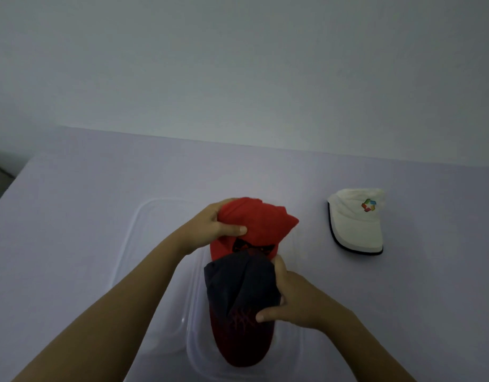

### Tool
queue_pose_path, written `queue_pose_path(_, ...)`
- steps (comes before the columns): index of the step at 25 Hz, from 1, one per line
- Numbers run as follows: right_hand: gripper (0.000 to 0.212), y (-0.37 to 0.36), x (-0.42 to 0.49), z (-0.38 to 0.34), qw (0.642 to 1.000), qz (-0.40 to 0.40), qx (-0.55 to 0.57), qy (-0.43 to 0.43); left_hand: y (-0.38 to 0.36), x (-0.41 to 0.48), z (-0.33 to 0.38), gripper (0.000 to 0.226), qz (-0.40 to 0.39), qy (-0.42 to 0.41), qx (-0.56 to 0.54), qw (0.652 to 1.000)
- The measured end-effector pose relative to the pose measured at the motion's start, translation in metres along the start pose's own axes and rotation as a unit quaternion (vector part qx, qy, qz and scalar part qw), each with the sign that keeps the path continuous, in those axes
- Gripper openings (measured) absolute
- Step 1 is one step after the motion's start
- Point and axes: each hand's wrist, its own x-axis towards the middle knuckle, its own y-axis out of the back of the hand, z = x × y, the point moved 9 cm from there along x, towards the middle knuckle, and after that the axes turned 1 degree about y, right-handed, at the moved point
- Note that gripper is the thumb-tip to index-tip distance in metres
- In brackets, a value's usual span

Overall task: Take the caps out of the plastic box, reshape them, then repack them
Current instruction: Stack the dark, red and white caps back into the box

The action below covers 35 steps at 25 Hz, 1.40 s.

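Note:
My left hand (213, 226) grips the crumpled crown of a red cap (261, 224), held just above the table. My right hand (290, 301) holds a dark navy cap with a red brim (237, 304) over the clear plastic box (195, 351) at the near edge. The two caps touch where the navy crown meets the red cap's front. A white cap with a colourful logo and dark brim edge (356, 220) lies on the table to the right, apart from both hands.
A clear plastic lid (133, 244) lies flat under my left forearm, left of the box. The table is covered by a pale lilac cloth (72, 202); its left edge drops off at far left. A plain wall stands behind.

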Motion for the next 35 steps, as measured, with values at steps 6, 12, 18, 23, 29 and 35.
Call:
queue_pose_path(6, 0.081, 0.014, -0.012, 0.003, 0.992, 0.106, -0.062, 0.038, -0.012, -0.009, -0.045, 0.037, -0.01, 0.106, -0.054, 0.993)
queue_pose_path(12, 0.144, 0.029, -0.011, 0.023, 0.981, 0.186, -0.054, 0.016, -0.017, -0.01, -0.05, 0.032, -0.002, 0.137, -0.054, 0.989)
queue_pose_path(18, 0.145, 0.031, -0.004, 0.032, 0.978, 0.174, -0.097, -0.053, -0.026, -0.019, -0.049, 0.029, -0.018, 0.132, 0.004, 0.991)
queue_pose_path(23, 0.125, 0.042, -0.002, 0.024, 0.96, 0.171, -0.212, -0.058, -0.001, -0.032, -0.032, 0.041, 0.046, 0.066, 0.259, 0.962)
queue_pose_path(29, 0.105, 0.047, 0.0, 0.026, 0.947, 0.165, -0.267, -0.066, -0.012, -0.039, -0.054, 0.095, -0.08, 0.088, 0.195, 0.974)
queue_pose_path(35, 0.135, 0.04, -0.002, 0.032, 0.932, 0.143, -0.319, -0.099, -0.018, -0.025, -0.049, 0.082, -0.061, 0.051, 0.413, 0.907)
